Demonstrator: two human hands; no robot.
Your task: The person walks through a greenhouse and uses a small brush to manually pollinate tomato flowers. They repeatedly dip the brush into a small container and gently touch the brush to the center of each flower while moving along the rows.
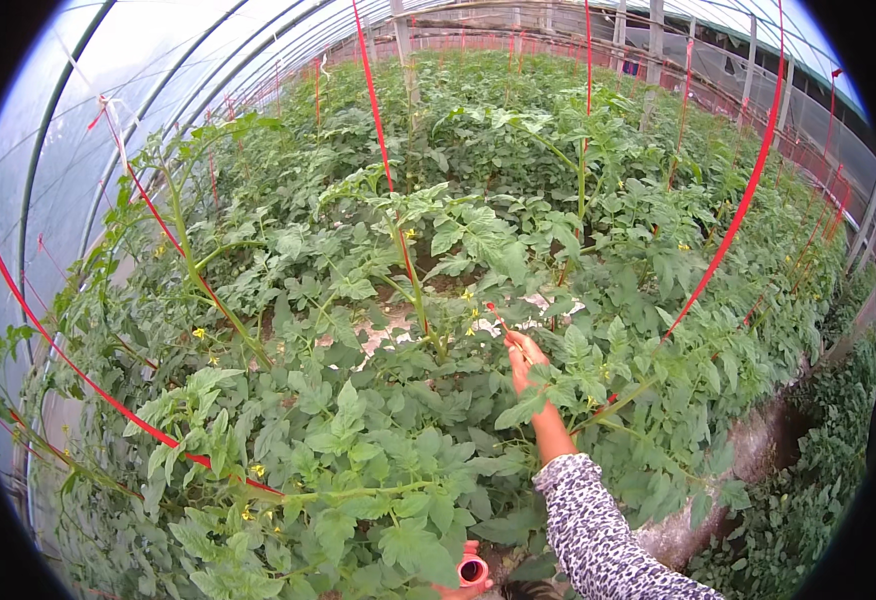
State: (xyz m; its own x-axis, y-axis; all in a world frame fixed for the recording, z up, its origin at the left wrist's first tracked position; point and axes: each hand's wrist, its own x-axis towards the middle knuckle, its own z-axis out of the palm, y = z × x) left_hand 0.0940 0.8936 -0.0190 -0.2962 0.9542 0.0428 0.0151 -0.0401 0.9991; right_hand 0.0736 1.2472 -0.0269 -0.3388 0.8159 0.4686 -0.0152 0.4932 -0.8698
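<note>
My right hand (pixel 524 358) reaches forward among the tomato plants (pixel 498 240), its fingers closed around a thin red-tipped stick (pixel 498 316). The red tip is beside a small cluster of yellow flowers (pixel 469 297); I cannot tell whether it touches them. At the lower edge, my left hand (pixel 450 592) holds a small red open-topped container (pixel 472 552) with a dark inside. Leaves hide much of that hand. A leafy tomato shoot (pixel 578 370) partly overlaps my right wrist.
Red strings (pixel 748 200) run upward from the stems, several of them near my arms. Curved greenhouse ribs (pixel 53 120) and plastic film (pixel 3 250) stand at the left. Posts (pixel 655 50) rise at the back right. A bare soil strip (pixel 758 450) runs along the right.
</note>
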